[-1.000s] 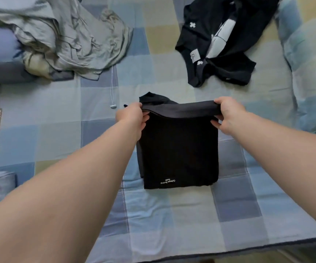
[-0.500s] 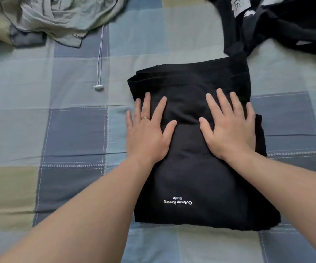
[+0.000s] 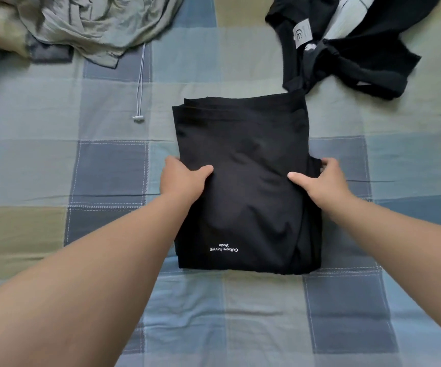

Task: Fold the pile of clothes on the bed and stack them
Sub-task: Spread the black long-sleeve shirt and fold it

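Observation:
A folded black garment (image 3: pixel 245 160) with small white lettering near its front edge lies flat in the middle of the checked bedspread (image 3: pixel 108 168). My left hand (image 3: pixel 181 178) grips its left edge, thumb on top and fingers tucked under the fabric. My right hand (image 3: pixel 320 181) grips the right edge the same way, thumb lying on top. An unfolded black garment (image 3: pixel 346 56) with a white label and pale print lies crumpled at the back right. A grey-green garment (image 3: pixel 86 25) is heaped at the back left.
A white drawstring (image 3: pixel 139 83) with a toggle end trails from the grey-green heap toward the folded garment. Bare bedspread lies to the left, right and front of the folded piece.
A second ago both hands held the top edge up; then they pressed flat on the folded garment. Now they have slid out to its two sides and taken hold of the edges.

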Available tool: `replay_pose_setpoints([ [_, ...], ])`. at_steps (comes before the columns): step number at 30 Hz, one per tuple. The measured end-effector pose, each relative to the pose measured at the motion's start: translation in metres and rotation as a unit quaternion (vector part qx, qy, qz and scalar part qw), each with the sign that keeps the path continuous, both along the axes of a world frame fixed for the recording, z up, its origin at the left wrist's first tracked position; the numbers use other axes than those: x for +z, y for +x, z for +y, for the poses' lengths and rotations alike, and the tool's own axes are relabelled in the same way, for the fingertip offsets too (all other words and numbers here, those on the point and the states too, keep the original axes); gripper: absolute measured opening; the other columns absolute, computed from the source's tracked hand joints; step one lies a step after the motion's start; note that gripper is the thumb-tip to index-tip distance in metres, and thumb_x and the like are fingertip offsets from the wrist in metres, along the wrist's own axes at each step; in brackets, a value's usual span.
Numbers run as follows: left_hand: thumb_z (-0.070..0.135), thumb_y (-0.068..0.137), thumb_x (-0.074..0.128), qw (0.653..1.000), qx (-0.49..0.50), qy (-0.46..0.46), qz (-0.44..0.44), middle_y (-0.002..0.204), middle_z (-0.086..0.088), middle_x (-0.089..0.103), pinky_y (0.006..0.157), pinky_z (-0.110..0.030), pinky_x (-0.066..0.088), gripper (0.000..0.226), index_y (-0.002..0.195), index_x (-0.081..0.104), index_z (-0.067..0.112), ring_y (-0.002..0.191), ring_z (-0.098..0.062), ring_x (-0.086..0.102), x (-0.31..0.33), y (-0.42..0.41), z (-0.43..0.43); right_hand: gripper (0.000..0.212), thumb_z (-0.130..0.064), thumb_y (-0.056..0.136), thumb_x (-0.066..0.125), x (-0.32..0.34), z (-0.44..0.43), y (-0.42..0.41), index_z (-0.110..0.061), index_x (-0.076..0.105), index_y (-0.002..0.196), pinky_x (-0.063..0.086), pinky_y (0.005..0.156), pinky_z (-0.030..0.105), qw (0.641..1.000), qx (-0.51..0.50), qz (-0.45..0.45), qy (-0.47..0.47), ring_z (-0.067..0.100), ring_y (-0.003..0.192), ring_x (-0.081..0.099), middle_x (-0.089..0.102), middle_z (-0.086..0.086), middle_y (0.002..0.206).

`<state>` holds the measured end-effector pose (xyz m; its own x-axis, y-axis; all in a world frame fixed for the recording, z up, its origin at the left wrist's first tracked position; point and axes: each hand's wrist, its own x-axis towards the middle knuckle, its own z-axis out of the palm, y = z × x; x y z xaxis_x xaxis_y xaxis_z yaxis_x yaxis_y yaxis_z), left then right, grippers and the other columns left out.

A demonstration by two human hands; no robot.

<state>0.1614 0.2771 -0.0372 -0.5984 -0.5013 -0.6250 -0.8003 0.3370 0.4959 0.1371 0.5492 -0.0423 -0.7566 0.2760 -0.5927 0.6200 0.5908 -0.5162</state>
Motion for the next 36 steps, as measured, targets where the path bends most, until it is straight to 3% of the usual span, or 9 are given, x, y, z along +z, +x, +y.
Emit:
replay_pose_setpoints([
  [5, 0.046, 0.066, 0.089, 0.989, 0.060, 0.128, -0.045, 0.119, -0.005, 0.068, 0.098, -0.042, 0.052, 0.076, 0.126, 0.060, 0.010, 0.104, -0.030, 0.066, -0.001, -0.002, -0.009, 0.051, -0.032, 0.079, 0.084, 0.002, 0.005, -0.009, -0.014, 0.065, 0.123, 0.054, 0.092, 0.036, 0.983, -0.050, -0.073, -0.163, 0.022, 0.101, 0.069, 0.072, 0.002, 0.114],
  [9, 0.041, 0.075, 0.086, 0.971, 0.108, 0.207, -0.044, 0.125, -0.004, 0.064, 0.096, -0.040, 0.050, 0.071, 0.131, 0.057, 0.009, 0.110, -0.028, 0.063, 0.020, 0.007, -0.008, 0.033, -0.019, 0.086, 0.077, 0.033, 0.005, -0.002, -0.008, 0.068, 0.116, 0.056, 0.079, 0.032, 0.958, -0.117, -0.098, -0.241, 0.023, 0.097, 0.073, 0.075, 0.007, 0.109],
  [12, 0.041, 0.077, 0.086, 0.965, 0.118, 0.235, -0.017, 0.120, -0.003, 0.067, 0.098, -0.039, 0.052, 0.063, 0.125, 0.061, 0.009, 0.107, -0.025, 0.065, 0.066, 0.003, -0.014, 0.031, -0.016, 0.087, 0.076, 0.081, 0.003, -0.007, -0.007, 0.068, 0.116, 0.056, 0.080, 0.033, 0.950, -0.135, -0.082, -0.269, 0.023, 0.100, 0.073, 0.075, 0.008, 0.110],
  [16, 0.042, 0.077, 0.083, 0.959, 0.110, 0.254, 0.067, 0.112, -0.001, 0.072, 0.078, -0.034, 0.051, 0.055, 0.121, 0.065, 0.014, 0.103, -0.021, 0.068, 0.142, -0.025, -0.025, 0.034, -0.015, 0.091, 0.070, 0.160, -0.008, -0.037, -0.009, 0.066, 0.124, 0.055, 0.092, 0.037, 0.943, -0.118, -0.011, -0.313, 0.023, 0.106, 0.071, 0.075, 0.007, 0.113],
  [20, 0.043, 0.077, 0.082, 0.948, 0.103, 0.255, 0.163, 0.112, 0.005, 0.071, 0.092, -0.034, 0.050, 0.048, 0.115, 0.065, 0.018, 0.106, -0.015, 0.065, 0.202, -0.041, -0.036, 0.038, -0.012, 0.092, 0.069, 0.218, -0.020, -0.060, -0.012, 0.063, 0.129, 0.056, 0.090, 0.036, 0.918, -0.111, 0.081, -0.372, 0.021, 0.109, 0.070, 0.073, 0.005, 0.118],
  [22, 0.039, 0.085, 0.078, 0.943, 0.092, 0.262, 0.182, 0.104, 0.009, 0.071, 0.084, -0.026, 0.048, 0.028, 0.105, 0.065, 0.022, 0.097, -0.007, 0.065, 0.214, -0.033, -0.038, 0.035, -0.014, 0.093, 0.068, 0.225, -0.023, -0.056, -0.014, 0.063, 0.128, 0.057, 0.086, 0.034, 0.916, -0.099, 0.099, -0.377, 0.018, 0.108, 0.070, 0.073, 0.002, 0.119],
  [26, 0.029, 0.092, 0.072, 0.954, 0.050, 0.246, 0.166, 0.086, 0.014, 0.072, 0.066, -0.015, 0.048, 0.009, 0.097, 0.068, 0.023, 0.075, 0.001, 0.069, 0.180, 0.013, -0.038, 0.023, -0.019, 0.091, 0.068, 0.186, -0.021, -0.009, -0.028, 0.065, 0.112, 0.047, 0.087, 0.032, 0.946, -0.083, 0.059, -0.308, 0.014, 0.108, 0.067, 0.073, -0.010, 0.112],
  [33, 0.038, 0.094, 0.069, 0.984, -0.009, 0.176, -0.002, 0.101, 0.001, 0.074, 0.072, -0.026, 0.047, 0.020, 0.104, 0.072, 0.021, 0.098, -0.022, 0.066, 0.052, 0.146, -0.024, 0.014, -0.023, 0.093, 0.070, 0.062, 0.007, 0.123, -0.023, 0.066, 0.106, 0.044, 0.093, 0.035, 0.976, -0.067, -0.092, -0.185, 0.006, 0.091, 0.060, 0.069, -0.001, 0.109],
  [36, 0.043, 0.094, 0.066, 0.990, 0.002, 0.143, 0.002, 0.105, 0.004, 0.073, 0.071, -0.023, 0.047, 0.020, 0.103, 0.070, 0.025, 0.095, -0.018, 0.065, 0.036, 0.160, -0.018, 0.023, -0.042, 0.088, 0.073, 0.040, 0.011, 0.144, -0.021, 0.070, 0.099, 0.047, 0.103, 0.039, 0.979, -0.075, -0.089, -0.165, 0.016, 0.103, 0.065, 0.073, -0.002, 0.110],
])
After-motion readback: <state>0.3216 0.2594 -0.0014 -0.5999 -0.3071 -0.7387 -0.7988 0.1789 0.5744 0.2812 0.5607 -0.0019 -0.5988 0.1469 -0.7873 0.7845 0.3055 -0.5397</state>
